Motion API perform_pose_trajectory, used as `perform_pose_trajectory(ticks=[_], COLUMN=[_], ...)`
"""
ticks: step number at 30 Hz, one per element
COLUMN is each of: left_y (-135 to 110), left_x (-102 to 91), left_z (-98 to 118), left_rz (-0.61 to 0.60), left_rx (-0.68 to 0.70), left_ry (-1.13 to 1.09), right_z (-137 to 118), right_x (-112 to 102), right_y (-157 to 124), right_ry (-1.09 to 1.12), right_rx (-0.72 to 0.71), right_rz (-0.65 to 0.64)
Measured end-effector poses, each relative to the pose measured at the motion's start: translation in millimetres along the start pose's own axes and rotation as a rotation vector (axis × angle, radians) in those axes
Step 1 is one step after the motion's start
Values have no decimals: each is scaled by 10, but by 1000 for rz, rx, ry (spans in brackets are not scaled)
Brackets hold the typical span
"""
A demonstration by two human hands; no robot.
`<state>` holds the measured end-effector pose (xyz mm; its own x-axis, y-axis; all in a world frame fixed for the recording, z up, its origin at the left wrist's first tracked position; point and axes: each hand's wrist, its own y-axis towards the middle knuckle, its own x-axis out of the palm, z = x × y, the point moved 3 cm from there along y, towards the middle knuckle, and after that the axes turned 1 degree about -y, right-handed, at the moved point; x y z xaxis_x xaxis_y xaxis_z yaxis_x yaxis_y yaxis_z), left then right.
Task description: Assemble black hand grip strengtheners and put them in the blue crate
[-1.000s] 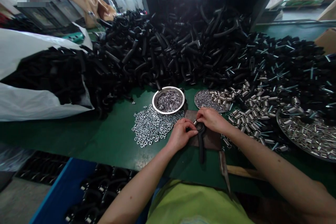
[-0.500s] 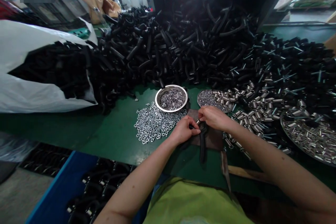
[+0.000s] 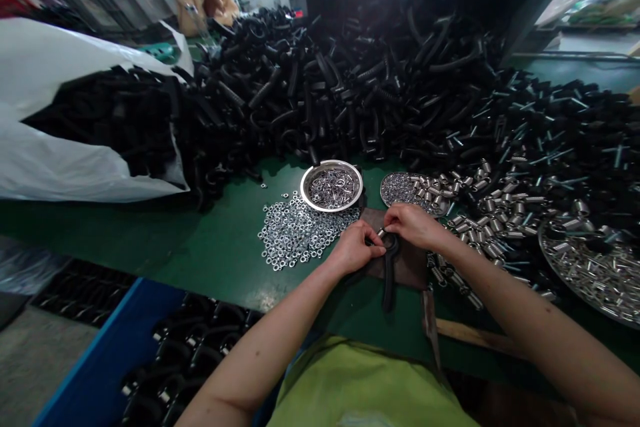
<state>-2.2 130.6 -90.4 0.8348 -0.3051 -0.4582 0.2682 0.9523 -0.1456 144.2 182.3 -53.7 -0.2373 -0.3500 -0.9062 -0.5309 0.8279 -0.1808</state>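
Observation:
My left hand (image 3: pixel 359 247) is closed, thumb and fingertips pinching the upper end of a black curved plastic handle (image 3: pixel 389 283). Close by on the right, my right hand (image 3: pixel 411 223) pinches at a small shiny coil spring (image 3: pixel 381 233), which sits between both sets of fingertips at the handle's upper end. The fingers partly cover how spring and handle meet. Both hands work over a flat brown plate (image 3: pixel 413 263) on the green table (image 3: pixel 220 253). Left of the plate lies a heap of metal nuts (image 3: pixel 295 233).
A steel bowl (image 3: pixel 306 197) of small metal parts stands behind the nuts. Loose springs (image 3: pixel 480 230) and a large tray (image 3: pixel 547 250) lie right. A hammer (image 3: pixel 429 327) rests at the front edge. Black handles (image 3: pixel 320 93) are piled behind; a blue crate (image 3: pixel 95 353) stands below left.
The camera view has shifted slightly, so everything sits a little further right. Both hands stay at the handle's upper end, with the spring showing a bit more clearly between the fingertips.

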Motion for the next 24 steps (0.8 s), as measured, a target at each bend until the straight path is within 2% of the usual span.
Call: perform_pose_trajectory(ticks=[6,11,19,24], left_y=[27,41,37,34], left_x=[1,7,8,15], left_z=[-15,-25,-15,-25], left_rz=[-12,-35,-44,-47], left_rx=[-38,-12,-17,18], left_ry=[2,23,30,17], right_z=[-67,-46,132,144], right_x=[-25,19,231,257], right_y=[85,55,-104,-112], right_ry=[-27,99,337,416], right_rx=[32,-5,19,18], right_rz=[-42,-52,76,125])
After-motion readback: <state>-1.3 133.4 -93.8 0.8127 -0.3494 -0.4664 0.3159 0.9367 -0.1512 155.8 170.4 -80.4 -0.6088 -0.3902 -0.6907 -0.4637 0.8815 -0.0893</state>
